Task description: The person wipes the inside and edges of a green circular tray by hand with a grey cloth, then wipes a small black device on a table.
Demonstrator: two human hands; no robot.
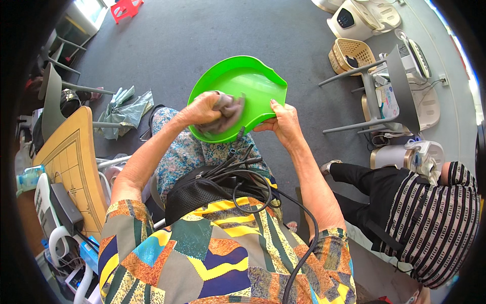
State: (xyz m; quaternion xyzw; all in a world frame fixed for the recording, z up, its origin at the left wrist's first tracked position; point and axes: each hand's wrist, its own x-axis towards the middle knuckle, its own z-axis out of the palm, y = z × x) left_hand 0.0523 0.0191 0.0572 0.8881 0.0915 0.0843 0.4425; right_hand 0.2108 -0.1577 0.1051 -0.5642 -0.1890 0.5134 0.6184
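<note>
A bright green plastic dustpan-like tray (258, 89) with a raised rim is held above my lap. My right hand (283, 119) grips its right side near the notched edge, thumb on the inner face and fingers beneath. Bunched in my left hand (207, 108) is a greyish-brown cloth (228, 114), pressed on the left part of the green surface and partly blurred. Black cables (243, 169) and a black mesh bag (190, 193) lie on my lap just below the green piece.
At left stand a wooden table (81, 152), a grey chair (53, 98) and a crumpled plastic sheet (127, 110). To the right are another grey chair (402, 91), a beige basket (351, 55) and white foot-bath-like machines (353, 19). A person in a striped top (425, 224) is close by at lower right.
</note>
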